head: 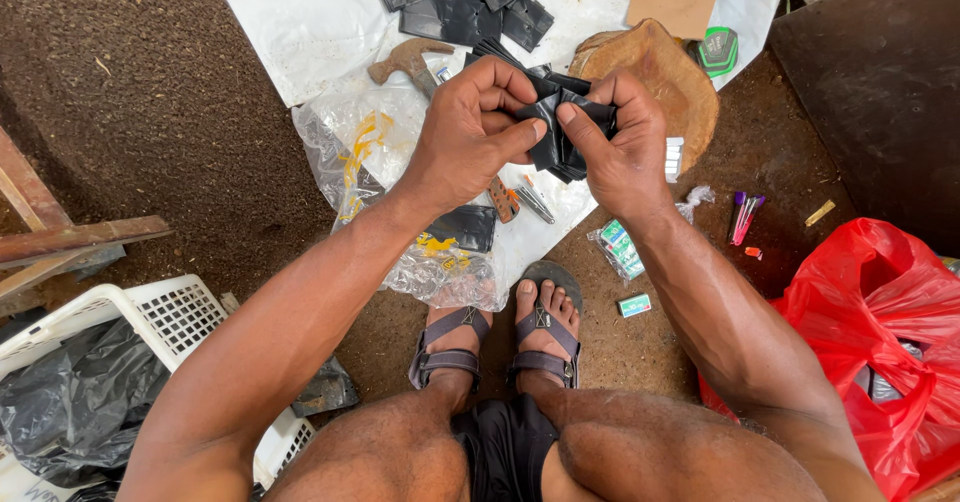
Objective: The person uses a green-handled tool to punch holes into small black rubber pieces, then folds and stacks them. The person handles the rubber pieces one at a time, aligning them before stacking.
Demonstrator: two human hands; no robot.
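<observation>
Left hand (470, 127): pinched on stack of black rubber pieces (556, 127).
Right hand (620, 142): same, thumb-clamped.
Risk: stack may fan, slip onto white plastic sheet (300, 22).

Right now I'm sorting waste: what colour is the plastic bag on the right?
Red; the plastic bag shows best in the head view.

Bare arms, no sleeves, black shorts (505, 447), grey strap sandals (545, 347)

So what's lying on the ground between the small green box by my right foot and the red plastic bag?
Nothing in the head view: bare dirt runs from the green box to the red bag.
</observation>
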